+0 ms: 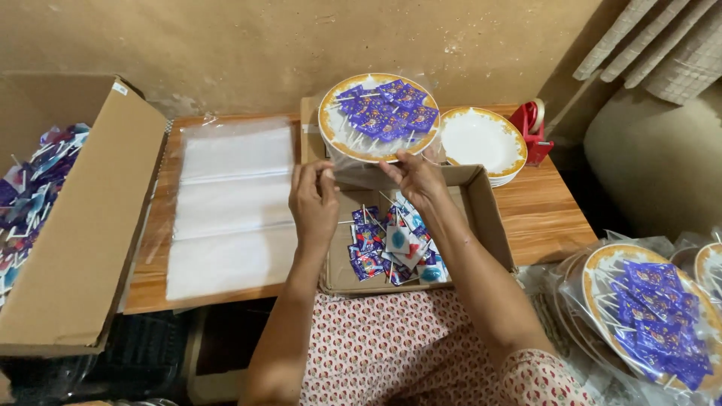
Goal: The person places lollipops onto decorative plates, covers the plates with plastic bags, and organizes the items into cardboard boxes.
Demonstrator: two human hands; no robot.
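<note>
A round plate with an orange patterned rim is held tilted above a small open carton. Several purple-wrapped lollipops lie on it, and it sits inside a clear plastic bag. My left hand pinches the bag's lower left edge. My right hand grips the plate's lower rim through the bag. More wrapped lollipops lie loose in the carton beneath both hands.
A stack of empty plates and a red tape dispenser stand at the back right of the wooden table. Clear bags lie flat on the left. A big carton with lollipops stands left; bagged filled plates lie right.
</note>
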